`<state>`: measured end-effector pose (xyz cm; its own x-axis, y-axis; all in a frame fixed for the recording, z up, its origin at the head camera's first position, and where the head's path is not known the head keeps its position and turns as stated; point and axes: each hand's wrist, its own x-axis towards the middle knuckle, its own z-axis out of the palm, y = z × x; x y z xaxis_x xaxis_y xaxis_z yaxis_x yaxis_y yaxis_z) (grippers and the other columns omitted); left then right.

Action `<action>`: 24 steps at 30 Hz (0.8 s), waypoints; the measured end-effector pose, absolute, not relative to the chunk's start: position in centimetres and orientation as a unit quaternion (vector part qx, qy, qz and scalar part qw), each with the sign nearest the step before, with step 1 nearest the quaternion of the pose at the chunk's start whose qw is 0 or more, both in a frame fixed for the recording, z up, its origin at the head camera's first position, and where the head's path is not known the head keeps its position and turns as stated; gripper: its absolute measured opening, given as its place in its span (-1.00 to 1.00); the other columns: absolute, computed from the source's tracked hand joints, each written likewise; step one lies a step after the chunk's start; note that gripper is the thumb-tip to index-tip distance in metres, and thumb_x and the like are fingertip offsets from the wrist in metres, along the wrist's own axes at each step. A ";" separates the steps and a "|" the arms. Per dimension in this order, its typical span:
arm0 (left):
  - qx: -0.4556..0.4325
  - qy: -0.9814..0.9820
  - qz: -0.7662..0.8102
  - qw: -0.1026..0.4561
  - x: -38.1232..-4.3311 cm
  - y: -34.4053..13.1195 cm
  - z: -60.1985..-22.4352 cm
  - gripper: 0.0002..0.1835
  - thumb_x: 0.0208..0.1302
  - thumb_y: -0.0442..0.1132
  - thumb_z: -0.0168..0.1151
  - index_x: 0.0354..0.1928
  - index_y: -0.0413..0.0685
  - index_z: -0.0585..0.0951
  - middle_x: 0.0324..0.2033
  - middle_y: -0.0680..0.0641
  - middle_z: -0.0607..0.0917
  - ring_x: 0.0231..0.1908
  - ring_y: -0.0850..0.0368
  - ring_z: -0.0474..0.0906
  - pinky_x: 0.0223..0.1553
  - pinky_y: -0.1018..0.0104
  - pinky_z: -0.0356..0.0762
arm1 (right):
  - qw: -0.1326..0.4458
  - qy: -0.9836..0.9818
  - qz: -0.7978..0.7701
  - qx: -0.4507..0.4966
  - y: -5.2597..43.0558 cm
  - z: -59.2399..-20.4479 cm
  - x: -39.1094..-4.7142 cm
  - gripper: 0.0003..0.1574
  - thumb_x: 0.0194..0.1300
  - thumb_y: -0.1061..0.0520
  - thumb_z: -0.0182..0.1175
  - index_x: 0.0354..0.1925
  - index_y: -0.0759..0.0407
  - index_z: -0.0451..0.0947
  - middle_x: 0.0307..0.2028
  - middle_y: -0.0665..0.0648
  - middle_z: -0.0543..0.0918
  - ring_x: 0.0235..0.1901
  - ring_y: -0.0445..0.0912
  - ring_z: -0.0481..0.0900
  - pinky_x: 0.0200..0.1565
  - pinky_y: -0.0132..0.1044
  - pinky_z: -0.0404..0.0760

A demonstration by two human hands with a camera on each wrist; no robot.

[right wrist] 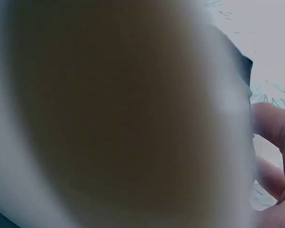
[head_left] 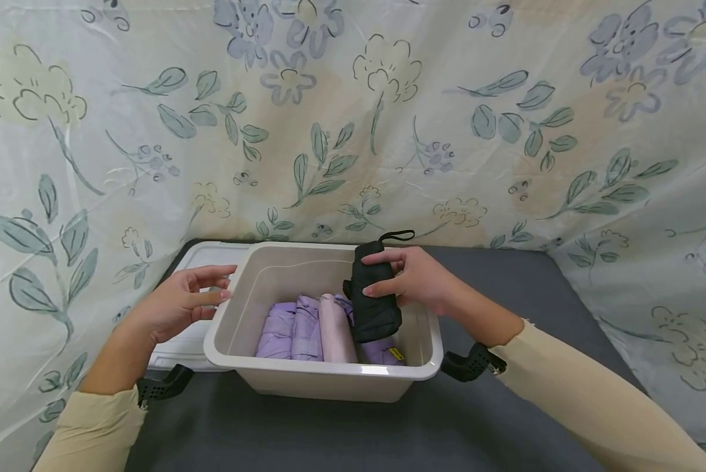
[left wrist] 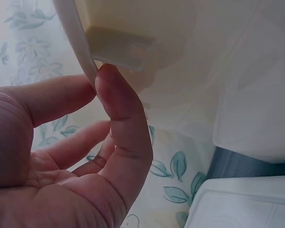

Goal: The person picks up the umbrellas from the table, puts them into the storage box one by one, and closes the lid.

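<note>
A black folded umbrella [head_left: 375,295] with a thin wrist loop is tilted upright at the right side of an off-white plastic bin [head_left: 329,370]. My right hand [head_left: 414,275] grips it between thumb and fingers. Its lower end is inside the bin, over a purple bundle with a yellow tag [head_left: 396,354]. Left of it in the bin lie a pale pink roll [head_left: 336,331] and purple rolled bundles [head_left: 277,333]. With thumb and finger, my left hand [head_left: 196,298] pinches the bin's left rim [left wrist: 80,42]. The right wrist view is mostly blocked by a blurred surface, with fingers [right wrist: 273,126] at its right edge.
A white lid [head_left: 178,347] lies on the dark grey table [head_left: 282,432], left of and partly behind the bin. Floral cloth [head_left: 329,131] hangs behind the table and along both sides.
</note>
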<state>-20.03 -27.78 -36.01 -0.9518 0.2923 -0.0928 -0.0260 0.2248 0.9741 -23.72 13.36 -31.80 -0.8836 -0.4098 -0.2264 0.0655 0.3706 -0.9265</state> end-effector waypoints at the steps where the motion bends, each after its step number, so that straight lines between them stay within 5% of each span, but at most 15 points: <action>1: 0.087 0.772 0.616 0.129 -20.0 -27.8 -36.0 -0.30 0.46 -0.30 0.23 0.53 -0.34 0.20 -0.06 0.13 0.63 -0.06 0.23 0.63 -0.07 0.25 0.73 | 0.216 0.805 -0.541 -0.110 13.3 -31.9 -23.7 -0.22 0.14 0.23 0.53 0.32 -0.01 0.57 -0.03 0.26 0.65 -0.06 0.04 0.76 -0.10 -0.01 0.78; 12: 0.086 0.780 0.606 0.127 -20.0 -27.8 -35.9 -0.30 0.47 -0.27 0.23 0.53 -0.31 0.22 -0.06 0.13 0.62 -0.06 0.21 0.61 -0.07 0.25 0.73 | 0.235 0.837 -0.482 -0.106 12.5 -32.1 -23.5 -0.32 0.11 0.18 0.56 0.22 -0.02 0.66 -0.08 0.23 0.68 -0.23 -0.03 0.78 -0.20 -0.09 0.80; 24: 0.091 0.767 0.622 0.131 -19.9 -27.7 -36.0 -0.39 0.45 -0.33 0.23 0.49 -0.22 0.33 -0.07 0.11 0.63 -0.08 0.23 0.63 -0.10 0.28 0.73 | 0.281 0.842 -0.453 -0.086 12.3 -30.2 -24.1 -0.37 0.13 0.19 0.55 0.19 0.00 0.69 0.07 0.21 0.70 -0.16 -0.03 0.79 -0.15 -0.07 0.79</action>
